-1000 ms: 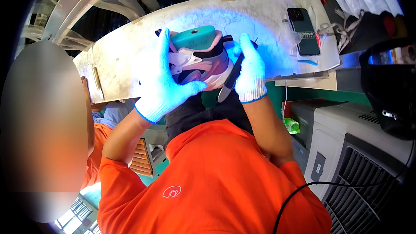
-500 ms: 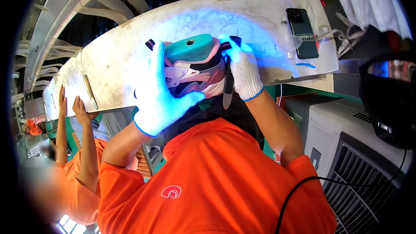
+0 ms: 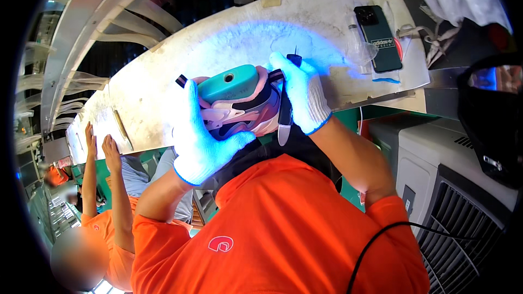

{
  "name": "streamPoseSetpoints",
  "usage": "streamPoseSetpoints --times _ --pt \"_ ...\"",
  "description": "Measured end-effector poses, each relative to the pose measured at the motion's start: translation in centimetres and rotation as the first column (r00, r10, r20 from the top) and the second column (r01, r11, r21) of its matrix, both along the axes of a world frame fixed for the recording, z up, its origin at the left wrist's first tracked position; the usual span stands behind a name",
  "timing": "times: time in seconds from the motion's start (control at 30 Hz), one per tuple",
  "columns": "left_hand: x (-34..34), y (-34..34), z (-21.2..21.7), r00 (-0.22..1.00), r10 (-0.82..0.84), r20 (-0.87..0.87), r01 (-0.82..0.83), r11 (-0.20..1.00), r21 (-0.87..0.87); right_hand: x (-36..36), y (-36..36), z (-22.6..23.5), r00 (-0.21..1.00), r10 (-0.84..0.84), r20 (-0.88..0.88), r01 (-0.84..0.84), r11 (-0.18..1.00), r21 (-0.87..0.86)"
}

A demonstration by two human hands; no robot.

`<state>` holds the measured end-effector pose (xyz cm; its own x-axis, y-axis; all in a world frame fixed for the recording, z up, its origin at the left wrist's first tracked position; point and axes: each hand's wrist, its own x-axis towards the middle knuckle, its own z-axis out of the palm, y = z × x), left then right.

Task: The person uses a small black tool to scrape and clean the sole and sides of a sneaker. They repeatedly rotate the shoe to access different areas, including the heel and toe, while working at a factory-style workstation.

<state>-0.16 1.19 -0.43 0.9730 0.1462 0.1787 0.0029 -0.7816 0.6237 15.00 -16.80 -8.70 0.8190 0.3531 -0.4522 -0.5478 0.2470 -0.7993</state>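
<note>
Above the near edge of the work table I hold a pink, white and dark sports shoe (image 3: 256, 110) fitted on a teal shoe last (image 3: 229, 84) with a round hole in its top. My left hand (image 3: 201, 141), in a white knit glove lit blue, is closed round the shoe's left side, thumb along the near side. At the far right side, my gloved right hand (image 3: 306, 95) grips a slim dark tool (image 3: 284, 128), with a thin point up top and a pale rounded tip below. Its fingers touch the shoe by a dark striped loop (image 3: 277, 75).
A phone (image 3: 378, 38) and a clear plastic piece (image 3: 359, 49) lie at the table's (image 3: 180, 38) right end. Farther left, a co-worker's hands (image 3: 103, 149) rest near a thin stick (image 3: 122, 129). A grey machine (image 3: 436, 158) stands at right, with a black cable (image 3: 381, 231) nearby.
The shoe and both hands have shifted slightly down and left in the picture, and the shoe is turned a little. The tool's thin point now shows above my right hand.
</note>
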Motion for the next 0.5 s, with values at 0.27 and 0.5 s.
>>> streamPoseSetpoints --times 0.27,0.5 --pt "-0.4 0.3 -0.4 0.999 0.047 -0.018 -0.045 0.994 0.101 2.2 0.0 -0.8 0.876 0.293 0.383 -0.254 0.955 -0.15" --pt "0.7 0.9 0.0 1.0 0.017 0.007 -0.017 0.999 0.045 0.7 0.5 0.4 0.999 0.037 -0.022 -0.035 0.994 0.102"
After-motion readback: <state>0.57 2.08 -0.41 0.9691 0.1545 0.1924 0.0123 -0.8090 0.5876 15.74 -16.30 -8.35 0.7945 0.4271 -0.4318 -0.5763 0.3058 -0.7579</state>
